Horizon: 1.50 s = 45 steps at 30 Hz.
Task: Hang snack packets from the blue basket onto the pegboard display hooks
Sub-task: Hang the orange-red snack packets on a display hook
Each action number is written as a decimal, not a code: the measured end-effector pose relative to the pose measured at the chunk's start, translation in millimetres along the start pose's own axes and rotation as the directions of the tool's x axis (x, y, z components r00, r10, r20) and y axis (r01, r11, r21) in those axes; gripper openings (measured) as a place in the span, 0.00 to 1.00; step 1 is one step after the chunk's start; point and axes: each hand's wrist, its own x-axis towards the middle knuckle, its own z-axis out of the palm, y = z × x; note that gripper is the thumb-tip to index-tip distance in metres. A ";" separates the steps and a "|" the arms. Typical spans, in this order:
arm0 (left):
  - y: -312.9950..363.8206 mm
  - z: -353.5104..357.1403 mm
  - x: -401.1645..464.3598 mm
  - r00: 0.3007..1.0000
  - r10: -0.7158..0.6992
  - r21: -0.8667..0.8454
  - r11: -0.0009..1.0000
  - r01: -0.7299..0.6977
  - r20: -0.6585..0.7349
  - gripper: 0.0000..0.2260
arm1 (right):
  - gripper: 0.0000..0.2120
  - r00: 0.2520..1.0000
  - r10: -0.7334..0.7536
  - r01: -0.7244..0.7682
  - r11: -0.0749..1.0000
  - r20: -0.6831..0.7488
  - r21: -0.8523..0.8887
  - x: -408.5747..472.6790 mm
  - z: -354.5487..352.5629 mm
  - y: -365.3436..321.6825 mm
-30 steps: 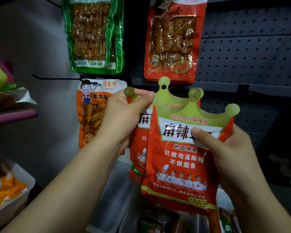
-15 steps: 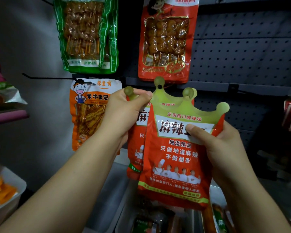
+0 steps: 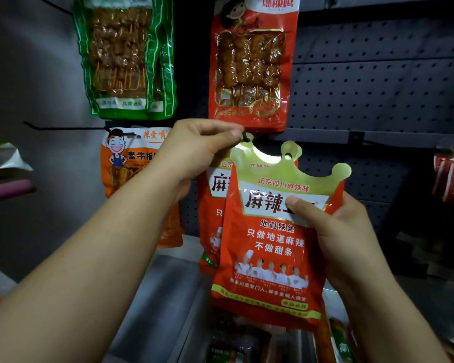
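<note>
Pegboard (image 3: 378, 82) bare at right, left hand (image 3: 194, 150) pinching hook tip (image 3: 244, 136), right hand (image 3: 336, 231) gripping red crown packet (image 3: 270, 247)

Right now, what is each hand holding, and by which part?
Left hand pinches the rear crown-topped packet by its top tab. Right hand grips the front packet at its right edge.

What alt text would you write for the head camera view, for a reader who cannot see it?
Two bare hands hold red crown-topped snack packets before a dark pegboard: the left hand pinches the rear packet at a hook, the right hand holds the front packet. A green packet, a red skewer packet and an orange packet already hang there.
</note>
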 end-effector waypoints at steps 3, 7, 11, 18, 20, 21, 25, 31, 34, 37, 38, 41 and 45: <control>-9.4 1.7 2.9 1.000 -0.008 -0.063 0.998 0.010 0.029 0.07 | 0.06 1.000 0.014 -0.014 1.000 -0.020 -0.016 3.1 0.3 7.4; -24.2 1.0 10.5 1.000 0.011 -0.067 0.998 -0.010 0.007 0.08 | 0.05 0.999 0.023 -0.026 0.997 -0.046 -0.070 15.1 2.1 16.9; -43.7 2.2 23.1 0.999 0.004 -0.062 0.998 -0.001 0.038 0.07 | 0.06 0.993 0.056 -0.064 0.995 -0.103 -0.081 36.2 3.5 26.6; -76.5 13.4 57.0 0.996 -0.083 -0.048 0.996 0.081 -0.036 0.07 | 0.05 0.973 0.070 -0.099 0.987 -0.219 -0.126 65.6 6.2 37.2; -82.9 20.1 69.1 0.993 -0.114 -0.068 0.992 0.111 -0.040 0.08 | 0.04 0.969 0.047 -0.082 0.987 -0.242 -0.136 66.9 4.7 38.4; -86.4 23.1 75.4 0.991 -0.126 -0.072 0.990 0.123 -0.038 0.08 | 0.04 0.968 0.044 -0.080 0.987 -0.247 -0.138 65.9 3.7 38.4; -105.0 34.8 102.9 0.986 -0.157 -0.055 0.987 0.154 -0.048 0.05 | 0.04 0.968 0.100 -0.130 0.985 -0.232 -0.116 55.6 -2.8 37.2; -123.7 54.6 124.8 0.978 -0.176 -0.057 0.984 0.170 -0.109 0.05 | 0.08 0.980 0.129 -0.141 0.988 -0.153 -0.068 39.2 -14.3 26.8; -124.9 54.5 118.3 0.979 -0.168 -0.041 0.986 0.165 -0.113 0.10 | 0.10 0.987 0.122 -0.130 0.989 -0.104 -0.071 32.8 -14.0 23.1; -119.2 40.3 99.7 0.988 -0.057 0.027 0.998 0.062 -0.146 0.20 | 0.12 0.991 0.113 -0.118 0.990 -0.066 -0.079 28.8 -7.9 21.6; -114.3 34.0 89.9 0.989 -0.015 0.033 0.999 0.021 -0.149 0.19 | 0.12 0.993 0.107 -0.112 0.990 -0.055 -0.084 27.4 -5.2 21.2; -94.3 18.3 56.2 0.994 0.092 -0.029 0.995 -0.094 -0.065 0.03 | 0.12 0.995 0.095 -0.095 0.992 -0.006 -0.081 22.6 4.9 20.8; -65.7 6.6 16.6 0.983 0.143 -0.179 0.976 -0.120 0.117 0.13 | 0.03 0.999 0.042 -0.042 0.995 -0.012 -0.087 20.1 18.4 21.1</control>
